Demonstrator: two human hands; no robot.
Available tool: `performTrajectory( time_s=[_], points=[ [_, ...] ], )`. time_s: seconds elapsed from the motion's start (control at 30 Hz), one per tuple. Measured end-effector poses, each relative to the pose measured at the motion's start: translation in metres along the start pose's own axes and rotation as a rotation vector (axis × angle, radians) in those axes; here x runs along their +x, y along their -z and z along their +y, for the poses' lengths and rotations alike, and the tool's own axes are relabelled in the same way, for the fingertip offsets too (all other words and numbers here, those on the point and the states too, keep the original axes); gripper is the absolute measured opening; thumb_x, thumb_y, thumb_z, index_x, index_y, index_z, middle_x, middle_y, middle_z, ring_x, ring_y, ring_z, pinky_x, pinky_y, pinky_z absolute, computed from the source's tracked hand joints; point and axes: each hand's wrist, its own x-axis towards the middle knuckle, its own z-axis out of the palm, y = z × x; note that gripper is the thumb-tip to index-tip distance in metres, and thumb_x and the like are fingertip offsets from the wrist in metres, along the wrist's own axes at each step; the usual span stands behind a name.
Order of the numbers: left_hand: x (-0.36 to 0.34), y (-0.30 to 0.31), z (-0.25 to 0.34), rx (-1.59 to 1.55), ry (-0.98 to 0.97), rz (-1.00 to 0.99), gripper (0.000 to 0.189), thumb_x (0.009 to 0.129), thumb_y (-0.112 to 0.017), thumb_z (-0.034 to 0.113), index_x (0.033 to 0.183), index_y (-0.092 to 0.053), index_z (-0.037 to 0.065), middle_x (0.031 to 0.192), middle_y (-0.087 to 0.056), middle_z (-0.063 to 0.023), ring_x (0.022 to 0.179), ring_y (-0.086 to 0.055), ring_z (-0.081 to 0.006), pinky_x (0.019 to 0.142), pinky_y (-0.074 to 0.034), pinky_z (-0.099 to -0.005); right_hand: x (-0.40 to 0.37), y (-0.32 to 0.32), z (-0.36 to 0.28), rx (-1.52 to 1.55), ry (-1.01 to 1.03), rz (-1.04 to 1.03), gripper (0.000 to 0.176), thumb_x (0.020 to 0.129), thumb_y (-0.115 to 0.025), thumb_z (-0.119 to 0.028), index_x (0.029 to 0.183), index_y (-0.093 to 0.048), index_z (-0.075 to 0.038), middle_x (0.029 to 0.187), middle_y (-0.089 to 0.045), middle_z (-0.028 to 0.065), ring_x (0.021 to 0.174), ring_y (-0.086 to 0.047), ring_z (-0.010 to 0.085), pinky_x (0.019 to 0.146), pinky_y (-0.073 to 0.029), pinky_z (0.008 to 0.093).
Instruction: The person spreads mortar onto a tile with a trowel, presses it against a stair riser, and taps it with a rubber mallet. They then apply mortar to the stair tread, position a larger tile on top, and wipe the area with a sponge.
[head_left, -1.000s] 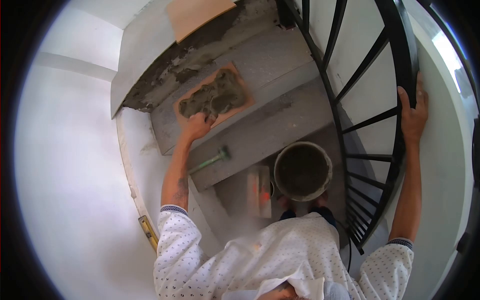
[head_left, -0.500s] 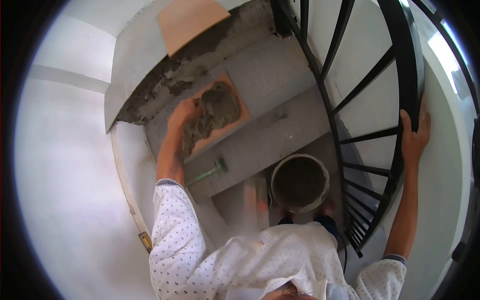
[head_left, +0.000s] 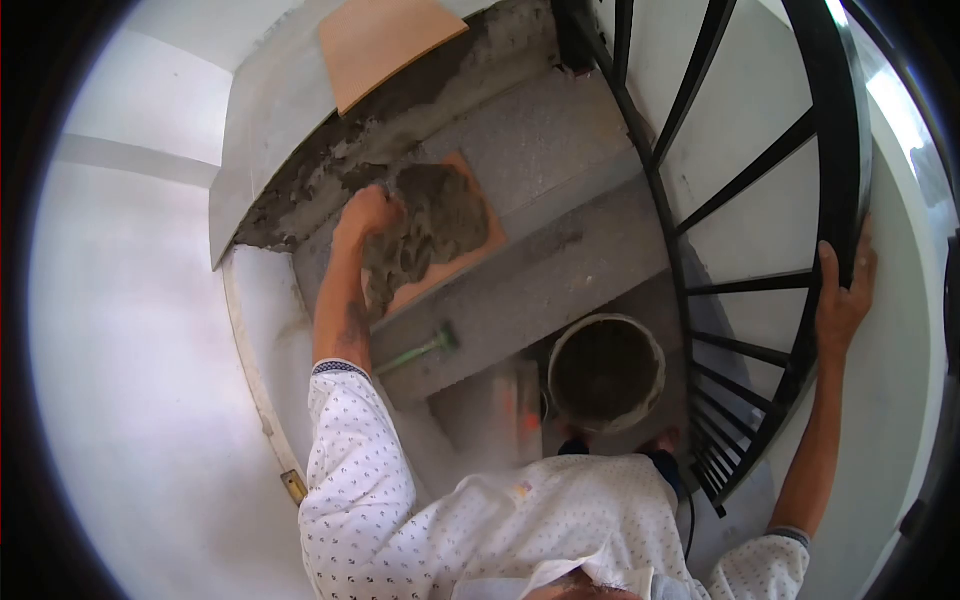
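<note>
The left hand (head_left: 370, 212) is at the mortar (head_left: 445, 200) on the tile (head_left: 405, 296); I can't tell whether its grip pinches anything. The right hand (head_left: 846, 300) clasps the rail (head_left: 840, 150) in its grip.

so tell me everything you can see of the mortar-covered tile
The tile is a thin, flat, orange-tan rectangle, possibly ceramic, lying on a grey stair step. Lumpy grey mortar covers most of its upper face, leaving a bare strip along the near edge. The left hand is at its left side; blur hides whether they touch.
</note>
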Motion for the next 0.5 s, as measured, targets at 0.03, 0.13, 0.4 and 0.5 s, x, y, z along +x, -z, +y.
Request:
performTrajectory(
  time_s=[0.03,0.13,0.4,0.5],
  points=[
    [0.002,0.002,0.002,0.025,0.013,0.009,0.039,0.081,-0.059,0.030,0.103,-0.069,-0.001,0.106,-0.066,-0.0255,0.100,-0.065,-0.0377,0.085,-0.051,-0.0461,0.000,0.000,0.001,-0.022,0.001,0.003,0.057,0.093,-0.064,-0.021,0.143,-0.043,-0.003,0.144,-0.046,0.0184,0.135,-0.041,0.0305,0.112,-0.030,0.0395],
    [0.027,0.002,0.017,0.071,0.096,-0.038,0.037,0.083,-0.056,0.026,0.098,-0.069,-0.005,0.105,-0.067,-0.0263,0.095,-0.067,-0.0383,0.082,-0.052,-0.0460,0.000,-0.002,-0.001,-0.028,-0.021,0.014,0.057,0.093,-0.064,-0.022,0.142,-0.044,-0.003,0.143,-0.047,0.0180,0.134,-0.042,0.0302,0.112,-0.031,0.0392],
    [0.011,0.007,-0.001,0.077,0.140,-0.105,0.037,0.087,-0.057,0.028,0.092,-0.068,-0.006,0.095,-0.065,-0.0258,0.090,-0.065,-0.0377,0.077,-0.052,-0.0468,-0.002,-0.006,0.005,-0.041,-0.060,0.035,0.058,0.091,-0.066,-0.032,0.141,-0.047,-0.009,0.143,-0.048,0.0150,0.135,-0.041,0.0302,0.114,-0.030,0.0426],
    [-0.025,0.004,0.002,0.134,0.014,-0.004,0.035,0.087,-0.058,0.030,0.097,-0.070,-0.002,0.105,-0.066,-0.0267,0.101,-0.064,-0.0400,0.085,-0.052,-0.0488,-0.002,-0.006,0.007,-0.029,-0.023,0.048,0.059,0.091,-0.066,-0.033,0.141,-0.047,-0.009,0.144,-0.046,0.0166,0.136,-0.040,0.0316,0.115,-0.029,0.0432]
  ],
)
